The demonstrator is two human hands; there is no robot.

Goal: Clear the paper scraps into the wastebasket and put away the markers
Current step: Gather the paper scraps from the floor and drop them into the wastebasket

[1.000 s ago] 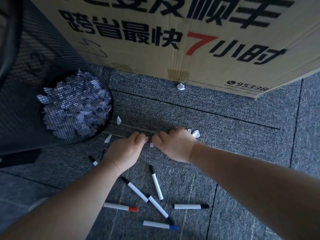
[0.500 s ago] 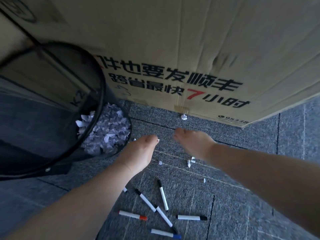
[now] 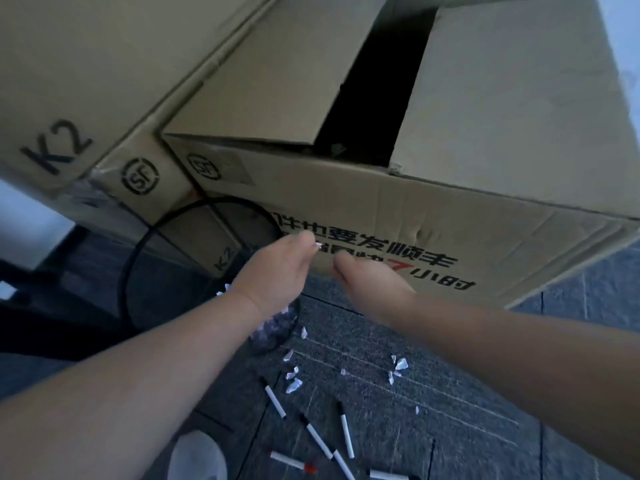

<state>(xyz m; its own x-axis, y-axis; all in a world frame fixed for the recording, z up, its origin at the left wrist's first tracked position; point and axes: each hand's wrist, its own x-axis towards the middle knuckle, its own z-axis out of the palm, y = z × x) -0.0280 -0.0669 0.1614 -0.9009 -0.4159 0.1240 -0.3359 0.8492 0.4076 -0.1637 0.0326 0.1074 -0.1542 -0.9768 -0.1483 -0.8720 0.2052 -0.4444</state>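
While scraps litter carpet, left hand overhangs wastebasket rim.

wastebasket mouth open, cardboard box crowding its far rim

Front carton: SF logo, red "7"; rear carton: "K2".

Dim, bluish daylight; soft motion blur throughout, wide-angle bending at the edges, no glare.
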